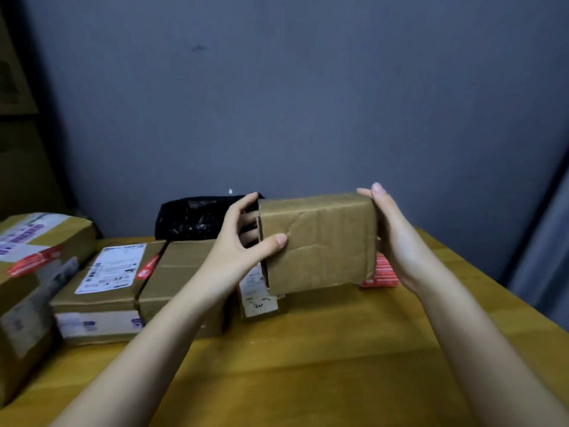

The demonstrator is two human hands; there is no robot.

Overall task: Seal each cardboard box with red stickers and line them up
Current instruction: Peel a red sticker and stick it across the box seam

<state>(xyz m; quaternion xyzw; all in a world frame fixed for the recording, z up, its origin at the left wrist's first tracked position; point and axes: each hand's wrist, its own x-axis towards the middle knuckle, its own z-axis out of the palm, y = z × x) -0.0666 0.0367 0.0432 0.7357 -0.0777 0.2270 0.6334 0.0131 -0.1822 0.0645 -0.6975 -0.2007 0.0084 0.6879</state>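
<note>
Cardboard box (317,241) held above the tabletop (308,365), left hand (243,238) gripping its open end, right hand (397,238) pressing flat; loose flap likely to spring open unsealed.

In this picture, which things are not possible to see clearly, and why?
- Head view: the far face of the held box is turned away, so any sticker there is hidden.
- Head view: the red sticker sheet is mostly covered by the box and the right hand.
- Head view: the label text on the white-label box is too small and blurred.
- Head view: the big box is cut by the left edge.
</note>
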